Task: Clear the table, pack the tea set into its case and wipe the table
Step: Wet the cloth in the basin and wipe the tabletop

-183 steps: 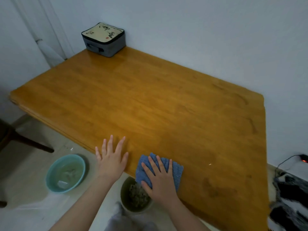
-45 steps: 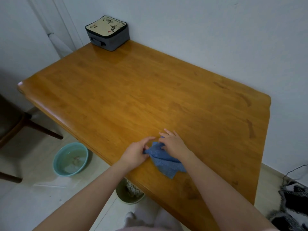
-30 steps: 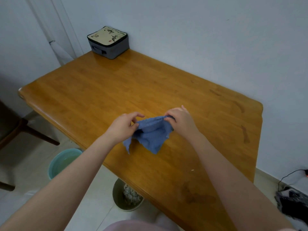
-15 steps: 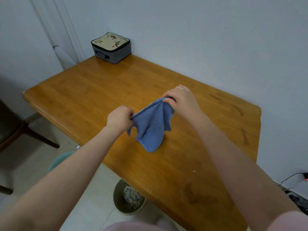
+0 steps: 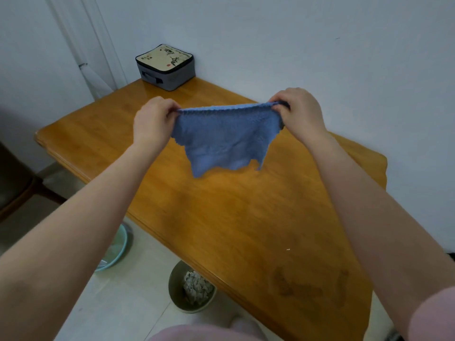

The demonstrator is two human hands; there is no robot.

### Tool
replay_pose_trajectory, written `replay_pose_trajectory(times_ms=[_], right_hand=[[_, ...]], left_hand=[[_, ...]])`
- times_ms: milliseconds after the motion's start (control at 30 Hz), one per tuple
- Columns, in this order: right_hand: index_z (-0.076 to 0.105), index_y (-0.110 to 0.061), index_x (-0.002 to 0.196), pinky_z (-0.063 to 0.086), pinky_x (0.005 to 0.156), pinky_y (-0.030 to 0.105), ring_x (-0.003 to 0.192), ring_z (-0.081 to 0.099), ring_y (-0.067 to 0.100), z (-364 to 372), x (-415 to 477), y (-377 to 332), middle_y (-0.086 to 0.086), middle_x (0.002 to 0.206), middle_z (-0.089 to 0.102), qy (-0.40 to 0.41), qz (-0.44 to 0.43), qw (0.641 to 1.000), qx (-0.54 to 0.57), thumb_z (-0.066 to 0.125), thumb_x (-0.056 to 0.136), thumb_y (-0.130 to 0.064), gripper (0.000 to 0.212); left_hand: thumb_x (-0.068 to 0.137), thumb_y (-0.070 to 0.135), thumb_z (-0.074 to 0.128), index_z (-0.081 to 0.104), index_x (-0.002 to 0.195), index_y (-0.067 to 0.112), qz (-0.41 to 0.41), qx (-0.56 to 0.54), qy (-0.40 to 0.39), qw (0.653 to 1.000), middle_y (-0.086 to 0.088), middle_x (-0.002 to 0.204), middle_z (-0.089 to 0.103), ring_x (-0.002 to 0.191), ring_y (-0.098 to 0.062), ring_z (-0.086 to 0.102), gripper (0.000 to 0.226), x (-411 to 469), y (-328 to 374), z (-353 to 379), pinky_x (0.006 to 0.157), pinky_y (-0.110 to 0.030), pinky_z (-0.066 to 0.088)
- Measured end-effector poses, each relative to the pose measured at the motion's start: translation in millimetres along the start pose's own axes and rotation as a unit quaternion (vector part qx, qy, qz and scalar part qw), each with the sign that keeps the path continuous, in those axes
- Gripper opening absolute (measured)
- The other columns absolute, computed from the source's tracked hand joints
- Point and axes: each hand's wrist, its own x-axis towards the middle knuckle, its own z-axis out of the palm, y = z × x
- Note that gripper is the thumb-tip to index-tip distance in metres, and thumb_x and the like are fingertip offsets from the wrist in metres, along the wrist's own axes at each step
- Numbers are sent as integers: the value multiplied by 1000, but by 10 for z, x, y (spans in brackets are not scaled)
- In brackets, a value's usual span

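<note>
- I see a plain pale wall (image 5: pixel 320 45) across the top of the frame.
- Light floor tiles (image 5: pixel 110 311), lower left.
- Dark chair (image 5: pixel 13 188) at the left edge.

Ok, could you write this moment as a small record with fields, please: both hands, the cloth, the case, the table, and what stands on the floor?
left hand: pinches the cloth's upper left corner
right hand: pinches the cloth's upper right corner
blue cloth: spread between the hands, hanging above the table
case: closed, on the table's far corner by the wall
table: wooden, with dark marks near its near right end
floor: teal basin; round bin with crumpled scraps inside
</note>
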Motion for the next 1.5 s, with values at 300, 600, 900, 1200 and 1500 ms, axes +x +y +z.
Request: replay_pose_trajectory(times_ms=[300, 600, 900, 1200, 1500], right_hand=[[75, -16, 90, 46, 73, 28, 85, 61, 10, 331, -874, 129, -1, 89, 71, -119, 123, 975, 143, 71, 84, -11, 9], [73, -18, 89, 49, 76, 19, 83, 62, 7, 817, -2272, 89, -2, 88, 69, -383, 229, 875, 186, 73, 82, -6, 14], [65, -20, 96, 60, 72, 28, 90, 67, 20, 890, -2356, 80, 4, 95, 64, -562, 233, 770, 194, 71, 88, -9, 15], [68, -22, 106, 49, 78, 32, 97, 58, 14, 1195, -1960, 326, -5, 105, 64, -346, 272, 897, 54, 64, 92, -19, 15], [65, -18, 114, 47, 75, 33, 102, 60, 21, 1667, -1585, 585, 2, 114, 65, -308, 268, 913, -15, 55, 97, -21, 20]], left_hand=[[89, 11, 62, 71, 96, 15, 95, -16, -79, 992, -3, 85, 70, 73, -23, 63, 12, -799, -295, 111, 59, -34, 48], [86, 4, 65, 73, 90, 20, 12, -69, -378, 923, 11, 83, 68, 74, -7, 59, 19, -2153, -768, 404, 65, -23, 42], [87, 10, 65, 69, 99, 20, -16, -54, -558, 828, 12, 92, 62, 87, -6, 58, 16, -2164, -840, 501, 80, -19, 47], [91, 11, 61, 68, 102, 23, -29, -61, -396, 916, 5, 92, 64, 83, -14, 57, 18, -1446, -739, 831, 72, -30, 45], [93, 18, 55, 60, 121, 23, -58, 7, -347, 936, -2, 119, 60, 104, -24, 58, 29, -1096, -760, 1469, 79, -37, 49]])
